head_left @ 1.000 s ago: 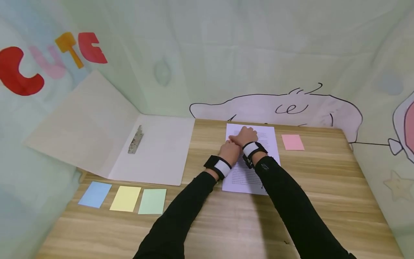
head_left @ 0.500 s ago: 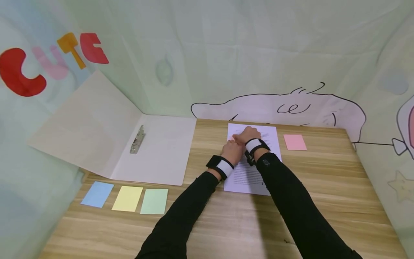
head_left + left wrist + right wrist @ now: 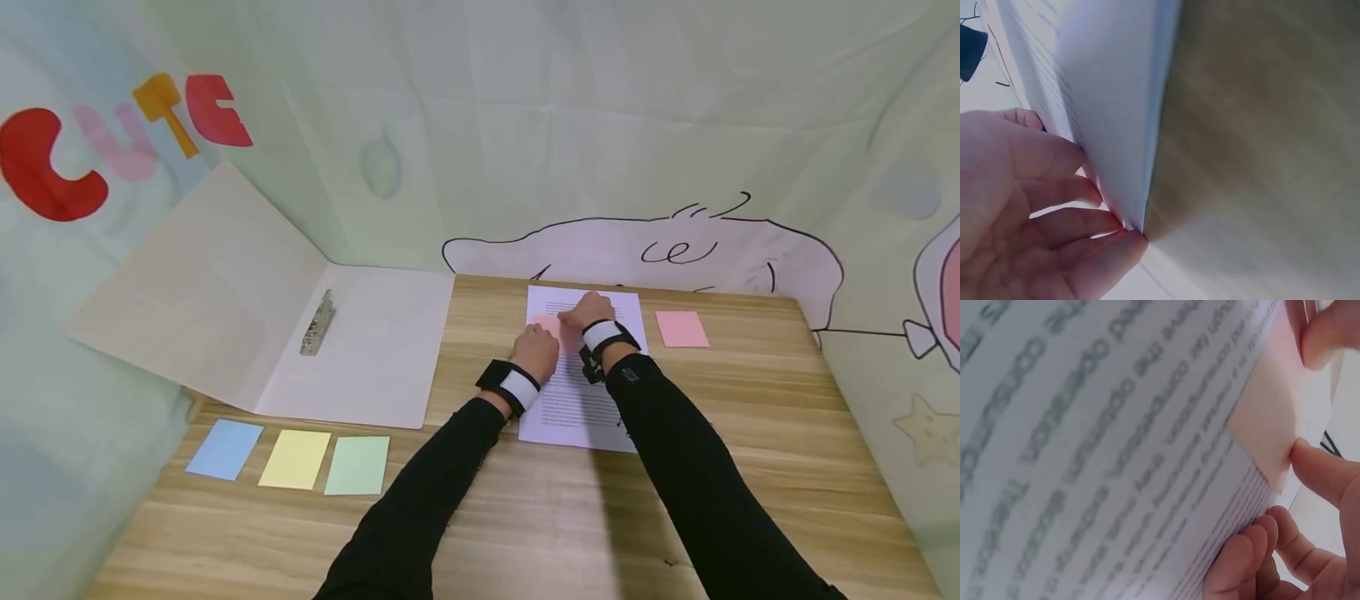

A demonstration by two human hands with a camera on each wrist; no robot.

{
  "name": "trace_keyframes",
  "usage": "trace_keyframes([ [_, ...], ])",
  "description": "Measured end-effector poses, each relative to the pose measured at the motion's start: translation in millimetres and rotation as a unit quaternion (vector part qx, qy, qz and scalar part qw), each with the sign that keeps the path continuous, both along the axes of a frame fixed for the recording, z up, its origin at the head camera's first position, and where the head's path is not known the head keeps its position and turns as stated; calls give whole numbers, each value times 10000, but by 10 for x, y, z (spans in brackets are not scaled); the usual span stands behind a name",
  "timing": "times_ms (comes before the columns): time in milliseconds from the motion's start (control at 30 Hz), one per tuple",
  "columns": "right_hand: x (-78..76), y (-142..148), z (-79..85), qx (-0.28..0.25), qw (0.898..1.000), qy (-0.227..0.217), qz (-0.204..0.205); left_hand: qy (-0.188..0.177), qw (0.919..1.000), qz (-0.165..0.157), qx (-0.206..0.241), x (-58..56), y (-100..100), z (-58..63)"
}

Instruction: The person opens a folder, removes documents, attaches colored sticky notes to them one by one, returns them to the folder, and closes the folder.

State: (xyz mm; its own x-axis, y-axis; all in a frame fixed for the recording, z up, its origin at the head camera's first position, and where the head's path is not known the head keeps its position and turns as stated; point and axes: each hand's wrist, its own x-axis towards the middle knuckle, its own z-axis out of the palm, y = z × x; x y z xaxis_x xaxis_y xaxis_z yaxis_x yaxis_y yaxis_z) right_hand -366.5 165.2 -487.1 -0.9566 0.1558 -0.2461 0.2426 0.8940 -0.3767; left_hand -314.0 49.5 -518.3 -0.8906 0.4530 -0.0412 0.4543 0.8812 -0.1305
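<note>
A printed white paper (image 3: 577, 408) lies on the wooden desk, with a pink sticky note (image 3: 546, 320) on its upper part. My left hand (image 3: 536, 353) rests at the paper's left edge and covers part of the note. In the left wrist view its loosely bent fingers (image 3: 1104, 250) reach the paper's edge. My right hand (image 3: 590, 312) is at the note's right side. In the right wrist view its thumb (image 3: 1319, 469) presses on the note (image 3: 1272, 406), while the other fingers (image 3: 1241, 562) bend against the printed text. Another thumb (image 3: 1332, 337) touches the note's upper end.
A second pink sticky note (image 3: 681, 329) lies right of the paper. Blue (image 3: 225, 450), yellow (image 3: 295, 459) and green (image 3: 357, 466) notes line the left front. An opened folder (image 3: 382, 350) with a metal clip (image 3: 318, 323) stands behind them, one cover leaning on the wall.
My right hand has slid to the right, apart from the left hand, and more of the pink sticky note on the paper shows. The left hand has stayed in place.
</note>
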Motion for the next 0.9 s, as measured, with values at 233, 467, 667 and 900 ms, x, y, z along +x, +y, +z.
trace_keyframes([
  [233, -13, 139, -25, 7, 9996, -99, -253, -30, 10000, 37, 46, 156, -52, 179],
  [467, 53, 263, 13, 11, 9992, -144, -376, -199, 9997, 55, -122, 162, -36, 208],
  [667, 127, 345, 4, -176, 9987, -207, 425, -628, 9979, 96, 115, 122, -61, 238],
  [900, 356, 374, 86, -519, 9858, -55, 1594, -1487, 9860, -60, 755, 124, -299, 371],
])
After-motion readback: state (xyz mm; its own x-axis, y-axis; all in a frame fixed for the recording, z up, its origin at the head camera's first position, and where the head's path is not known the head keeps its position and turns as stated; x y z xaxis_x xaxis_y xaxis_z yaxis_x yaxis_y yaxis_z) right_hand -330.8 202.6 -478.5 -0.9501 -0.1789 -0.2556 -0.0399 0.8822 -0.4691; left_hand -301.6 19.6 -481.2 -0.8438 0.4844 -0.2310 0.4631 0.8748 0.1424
